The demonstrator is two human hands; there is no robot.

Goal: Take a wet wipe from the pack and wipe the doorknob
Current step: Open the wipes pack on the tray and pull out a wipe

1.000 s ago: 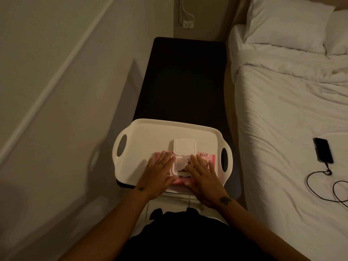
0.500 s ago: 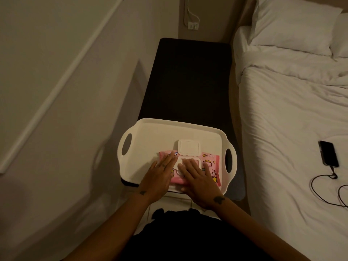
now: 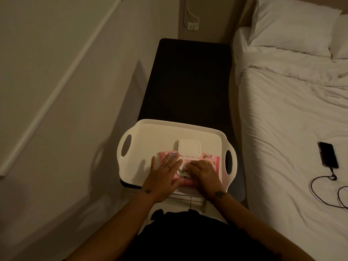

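Observation:
A pink wet wipe pack (image 3: 209,158) lies in the near half of a white tray (image 3: 150,129), its white flip lid (image 3: 189,147) standing open towards the far side. My left hand (image 3: 163,176) lies flat on the pack's left part, fingers spread. My right hand (image 3: 205,175) rests on the pack's right part with its fingers curled over the white opening; they hide whether a wipe is pinched. No doorknob is in view.
The tray sits on the near end of a long dark table (image 3: 190,81) between a wall (image 3: 56,91) on the left and a white bed (image 3: 291,119) on the right. A phone (image 3: 328,157) with a cable (image 3: 323,193) lies on the bed.
My right fingers went from lying flat over the opening to curling in on it. My left hand stayed pressed on the pack. The view shifted slightly.

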